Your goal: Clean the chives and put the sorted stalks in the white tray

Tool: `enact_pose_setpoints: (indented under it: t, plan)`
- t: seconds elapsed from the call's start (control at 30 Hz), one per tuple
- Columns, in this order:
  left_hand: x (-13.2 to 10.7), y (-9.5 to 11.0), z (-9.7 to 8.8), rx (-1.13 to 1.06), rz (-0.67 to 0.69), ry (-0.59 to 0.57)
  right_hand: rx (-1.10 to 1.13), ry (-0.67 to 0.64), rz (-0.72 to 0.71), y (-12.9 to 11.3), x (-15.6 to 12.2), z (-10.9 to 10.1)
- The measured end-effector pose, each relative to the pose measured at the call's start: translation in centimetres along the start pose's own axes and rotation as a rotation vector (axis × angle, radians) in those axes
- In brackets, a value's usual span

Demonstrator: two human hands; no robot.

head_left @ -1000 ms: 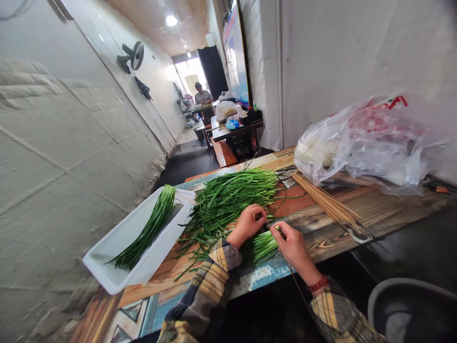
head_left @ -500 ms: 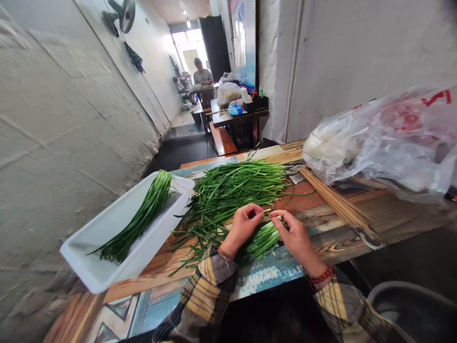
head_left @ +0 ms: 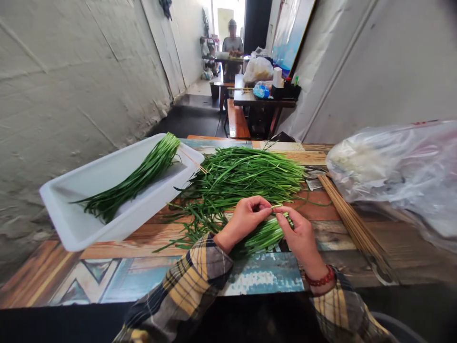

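Note:
Above the front of the table, my left hand (head_left: 246, 218) pinches a pale green chive stalk (head_left: 276, 206) between thumb and forefinger. My right hand (head_left: 299, 233), with a red bead bracelet at the wrist, pinches the same stalk from the other side, and the fingertips of both hands nearly meet. Below them lies a smaller bunch of chives (head_left: 266, 233), partly covered by the hands. A large heap of chives (head_left: 250, 174) spreads just behind. To the left, a tied-looking bundle of chives (head_left: 139, 183) rests slantwise in a white plastic tray (head_left: 53, 214).
Thin wooden skewers (head_left: 352, 224) lie to the right of the chives. A bulky clear plastic bag (head_left: 392, 166) sits at the table's right side. Farther off, a dark table (head_left: 246, 97) carries bags and bottles, and a person (head_left: 233, 45) sits at another table.
The head view has tilted down and levelled, so the room appears shifted. My fingertips have come closer together around the stalk. The tray, heap and skewers stay in place on the table.

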State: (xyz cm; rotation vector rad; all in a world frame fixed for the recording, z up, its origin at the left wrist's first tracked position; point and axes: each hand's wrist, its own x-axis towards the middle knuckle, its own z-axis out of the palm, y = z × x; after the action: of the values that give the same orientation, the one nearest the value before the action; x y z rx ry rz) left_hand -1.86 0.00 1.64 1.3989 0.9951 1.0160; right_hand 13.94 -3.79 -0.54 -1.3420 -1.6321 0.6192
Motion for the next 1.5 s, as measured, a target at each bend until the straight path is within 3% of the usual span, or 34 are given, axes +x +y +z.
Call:
enact_pose_setpoints:
  t: [0.37,0.9,1.5]
  plan:
    - [-0.05,-0.04,0.02,-0.112,-0.079,0.003,0.027,0.0,-0.021,-0.24,-0.01,-0.05]
    - [-0.04,-0.23,0.1,-0.102,-0.067,0.039,0.021,-0.001,-0.035,-0.32,0.0,0.04]
    - [-0.19,0.42,-0.21,0.256,0.143,0.071,0.029,-0.016,-0.033,-0.23,-0.09,0.05]
